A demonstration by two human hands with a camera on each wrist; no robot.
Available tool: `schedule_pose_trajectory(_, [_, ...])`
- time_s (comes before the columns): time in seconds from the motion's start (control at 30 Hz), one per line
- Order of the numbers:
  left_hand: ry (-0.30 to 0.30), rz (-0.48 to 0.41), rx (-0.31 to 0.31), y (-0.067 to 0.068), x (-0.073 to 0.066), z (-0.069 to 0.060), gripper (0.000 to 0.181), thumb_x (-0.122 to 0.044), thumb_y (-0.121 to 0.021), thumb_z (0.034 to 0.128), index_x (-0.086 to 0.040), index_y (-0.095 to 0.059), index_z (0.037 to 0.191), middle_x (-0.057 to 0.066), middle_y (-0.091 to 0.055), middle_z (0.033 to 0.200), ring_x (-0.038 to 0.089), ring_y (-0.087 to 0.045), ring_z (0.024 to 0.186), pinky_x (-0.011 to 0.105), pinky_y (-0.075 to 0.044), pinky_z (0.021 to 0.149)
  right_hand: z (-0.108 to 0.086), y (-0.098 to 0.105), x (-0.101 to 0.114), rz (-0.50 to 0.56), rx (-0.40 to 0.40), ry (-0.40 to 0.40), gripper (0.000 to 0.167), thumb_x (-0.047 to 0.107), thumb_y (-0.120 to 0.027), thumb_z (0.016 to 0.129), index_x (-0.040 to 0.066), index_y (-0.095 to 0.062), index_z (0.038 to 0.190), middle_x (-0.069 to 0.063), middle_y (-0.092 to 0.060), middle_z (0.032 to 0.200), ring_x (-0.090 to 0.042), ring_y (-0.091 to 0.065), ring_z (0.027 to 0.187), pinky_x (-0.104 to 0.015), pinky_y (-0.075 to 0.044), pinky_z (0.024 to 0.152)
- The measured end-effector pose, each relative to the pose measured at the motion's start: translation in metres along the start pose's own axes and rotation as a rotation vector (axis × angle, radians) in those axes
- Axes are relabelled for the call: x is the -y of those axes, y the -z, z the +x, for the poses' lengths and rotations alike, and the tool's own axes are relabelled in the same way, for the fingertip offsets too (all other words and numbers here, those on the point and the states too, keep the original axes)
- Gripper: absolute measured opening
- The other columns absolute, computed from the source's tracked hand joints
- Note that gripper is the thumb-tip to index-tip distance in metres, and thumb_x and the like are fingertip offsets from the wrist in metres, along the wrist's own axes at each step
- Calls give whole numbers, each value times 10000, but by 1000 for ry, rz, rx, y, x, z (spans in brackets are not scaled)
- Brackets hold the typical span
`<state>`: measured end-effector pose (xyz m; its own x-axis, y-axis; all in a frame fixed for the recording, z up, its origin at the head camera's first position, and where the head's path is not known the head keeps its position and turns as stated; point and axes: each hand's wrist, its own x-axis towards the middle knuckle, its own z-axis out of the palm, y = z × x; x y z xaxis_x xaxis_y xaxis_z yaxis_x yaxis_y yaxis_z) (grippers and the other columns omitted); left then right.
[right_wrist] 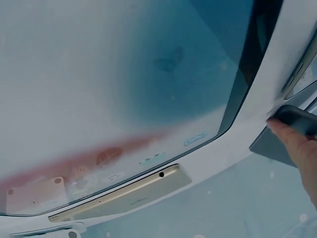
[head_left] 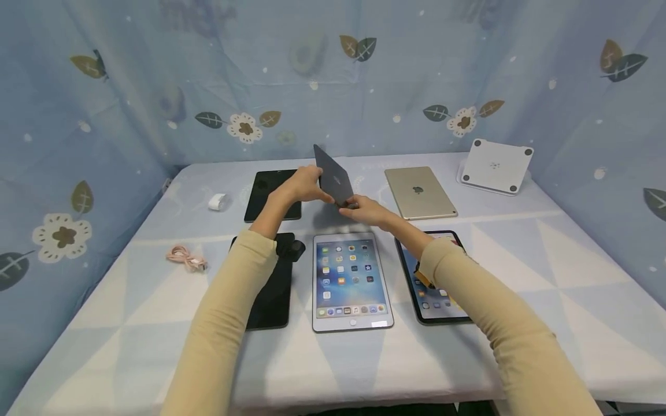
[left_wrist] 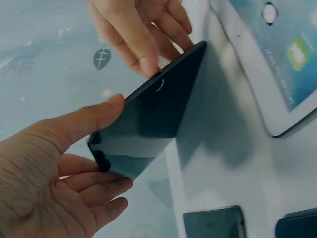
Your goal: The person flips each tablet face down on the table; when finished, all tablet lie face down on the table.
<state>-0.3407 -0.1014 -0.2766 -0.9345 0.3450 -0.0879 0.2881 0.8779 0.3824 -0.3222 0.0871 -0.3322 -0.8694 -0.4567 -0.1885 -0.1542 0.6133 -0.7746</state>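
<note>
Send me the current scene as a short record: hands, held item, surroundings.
Left hand: grips dark tablet
Right hand: grips the same tablet's edge
Held tablet's pose: tilted up, logo side visible in head view
Front middle: white-framed tablet, screen lit
Back right: gold tablet, logo side up
Left side: white plug, pink cable

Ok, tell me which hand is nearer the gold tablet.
Right. In the head view, the right hand is just left of the gold tablet; the left hand is farther left, at the left side of the raised dark tablet.
</note>
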Motion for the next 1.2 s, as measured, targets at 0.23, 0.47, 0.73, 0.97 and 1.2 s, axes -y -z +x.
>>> schedule_pose_trajectory(0.23, [45,-20,-37,-17,7,5,867,-318,-791,793,67,-354,1435,242,-450,1412,372,-441,1300,456,-410,1056,-1,-3,4,-132,-47,-35,576,156,-502,948,-79,-323,1442,-269,-371,1479,-415,-379,1358,-491,-346,1116])
schedule_pose_trajectory(0.47, [56,-115,-66,-36,14,11,813,-311,-804,780,63,-419,1391,235,-499,1351,370,-490,1242,458,-440,1018,4,2,-11,-199,-34,-56,617,166,-516,923,-62,-319,1461,-252,-339,1509,-422,-324,1392,-507,-334,1119])
schedule_pose_trajectory(0.73, [85,-131,-66,-53,13,14,740,-330,-793,789,43,-474,1343,215,-535,1309,353,-512,1212,451,-445,1005,40,8,-63,-327,-85,0,668,446,-587,905,16,-469,1402,-196,-496,1419,-402,-465,1292,-457,-450,1011])
schedule_pose_trajectory(0.97, [76,-83,15,-65,10,15,606,-305,-791,796,10,-536,1247,171,-583,1236,295,-566,1108,419,-470,951,0,13,-19,-386,-86,-121,512,404,-521,970,-88,-648,1036,-127,-597,827,-228,-550,731,-329,-471,679])
schedule_pose_trajectory(1.2, [17,-23,37,-70,7,18,470,-231,-746,843,20,-565,1197,179,-612,1188,280,-580,1054,399,-473,921,27,19,-55,-393,-75,-107,696,562,-542,911,-85,-622,1154,-208,-657,1046,-287,-621,866,-370,-518,739])
